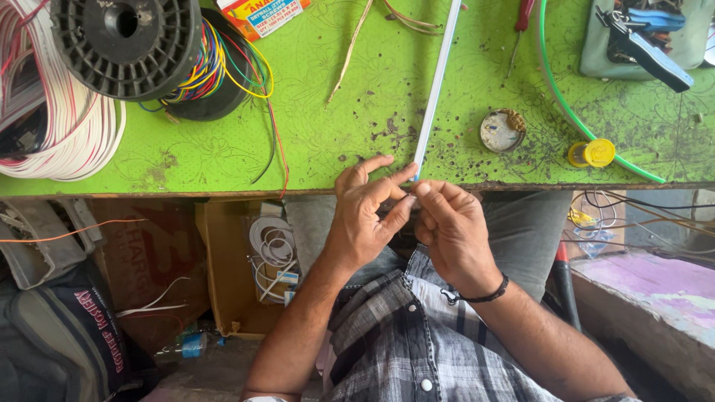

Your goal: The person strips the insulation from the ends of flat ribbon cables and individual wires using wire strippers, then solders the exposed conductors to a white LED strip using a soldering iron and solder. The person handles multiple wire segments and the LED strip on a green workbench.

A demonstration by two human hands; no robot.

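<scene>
Both hands meet at the near edge of the green table (335, 141), working the near end of a long white strip (434, 89). The strip lies on the table, running from the far edge down to the near edge, tilted slightly so its far end sits further right. The left hand (365, 216) pinches the strip's end between thumb and forefinger, the other fingers loosely curled below the table edge. The right hand (450, 227) is closed around the same end from the other side, its fingertips touching those of the left hand; a dark band (484, 295) circles its wrist. Whether the right hand truly grips the strip or only presses against it cannot be told. At the far left corner a black spool (126, 45) stands over a bundle of coloured wires (216, 67), and beside it, at the left edge, lies a coil of white and red wire (67, 126). A small box (264, 15) sits at the far edge. Right of the strip, near the near edge, rest a round tin (500, 132) and a yellow roll of tape (593, 152), well apart from the hands. A thin green tube (573, 119) curves across the right side of the table. At the far right corner lies a grey pouch (633, 59) with blue-handled tools (648, 45) on it.
</scene>
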